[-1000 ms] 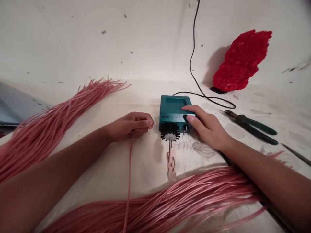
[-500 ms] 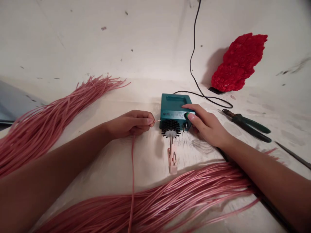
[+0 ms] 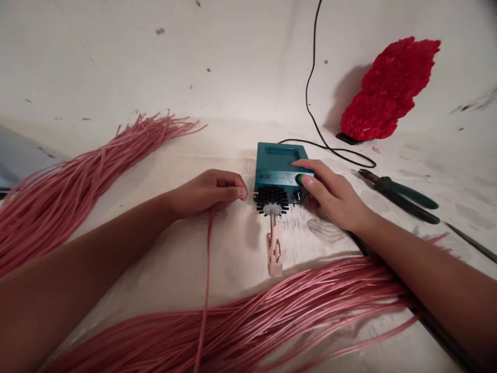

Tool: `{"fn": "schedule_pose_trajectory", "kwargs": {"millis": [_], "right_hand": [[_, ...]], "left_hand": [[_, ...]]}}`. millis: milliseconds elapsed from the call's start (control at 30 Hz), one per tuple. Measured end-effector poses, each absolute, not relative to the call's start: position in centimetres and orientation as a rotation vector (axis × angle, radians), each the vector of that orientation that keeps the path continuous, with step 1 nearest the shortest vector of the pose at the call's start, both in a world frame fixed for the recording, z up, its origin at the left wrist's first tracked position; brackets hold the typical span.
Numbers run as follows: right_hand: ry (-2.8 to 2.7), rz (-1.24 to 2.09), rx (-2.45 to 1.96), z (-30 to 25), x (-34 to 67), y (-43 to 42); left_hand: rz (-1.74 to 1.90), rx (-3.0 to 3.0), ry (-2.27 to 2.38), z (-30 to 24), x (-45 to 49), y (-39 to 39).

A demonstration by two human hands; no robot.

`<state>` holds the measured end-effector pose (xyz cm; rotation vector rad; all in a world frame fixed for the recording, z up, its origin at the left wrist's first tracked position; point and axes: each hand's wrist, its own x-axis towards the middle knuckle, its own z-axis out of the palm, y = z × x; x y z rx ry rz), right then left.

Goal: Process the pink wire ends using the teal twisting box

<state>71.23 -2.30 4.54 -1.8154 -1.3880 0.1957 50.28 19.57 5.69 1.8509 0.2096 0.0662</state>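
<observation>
My left hand [image 3: 217, 192] is closed, with thumb and finger pinching a thin pink cord [image 3: 207, 259]. The cord's fine tip points at the left side of a black bristled roller [image 3: 272, 197]; whether it touches I cannot tell. This roller sits at the front of a teal machine [image 3: 267, 165]. My right hand [image 3: 332, 191] grips the machine's right side, its thumb at a green button [image 3: 299, 178] and its index finger on the top. From the roller a metal shaft runs toward me to a pale pink clip [image 3: 275, 254].
Bundles of pink cords lie at the left [image 3: 81, 181] and along the front [image 3: 248, 321]. Green-handled pliers [image 3: 404, 197] and a dark slim tool [image 3: 471, 241] rest at the right. A red ruffled piece [image 3: 388, 93] leans at the back, near a black cable [image 3: 310, 72].
The view has shifted slightly, so the machine and hands appear a little higher. Both hands keep their places relative to the machine, and the hanging cord slants slightly more to the left.
</observation>
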Motion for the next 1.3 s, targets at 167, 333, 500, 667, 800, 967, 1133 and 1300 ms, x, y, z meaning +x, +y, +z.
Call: {"fn": "schedule_pose_trajectory", "kwargs": {"millis": [167, 333, 500, 667, 800, 967, 1133, 1300], "right_hand": [[-1.383, 0.200, -1.799, 4.4, 71.3, -2.3], [-1.390, 0.184, -1.806, 4.4, 71.3, -2.3], [-1.383, 0.183, -1.819, 4.6, 71.2, -2.3], [-1.365, 0.219, -1.805, 4.6, 71.1, -2.3], [-1.350, 0.220, -1.807, 4.5, 71.0, -2.3], [-1.343, 0.223, -1.810, 4.5, 71.0, -2.4], [-1.341, 0.218, -1.808, 4.5, 71.0, -2.4], [-1.337, 0.217, -1.813, 4.4, 71.0, -2.3]], "left_hand": [[0.126, 2.037, 0.213, 6.2, 50.6, 19.4], [0.116, 2.175, 0.073, 6.6, 51.1, 18.8], [0.163, 2.140, 0.078, 6.5, 51.1, 18.0], [0.152, 2.039, 0.138, 6.4, 50.9, 17.7], [0.128, 1.986, 0.164, 6.2, 50.9, 17.5], [0.134, 1.936, 0.167, 6.0, 50.8, 17.4], [0.160, 1.933, 0.167, 5.8, 50.7, 17.4], [0.169, 1.869, 0.143, 5.7, 50.8, 17.3]]}}
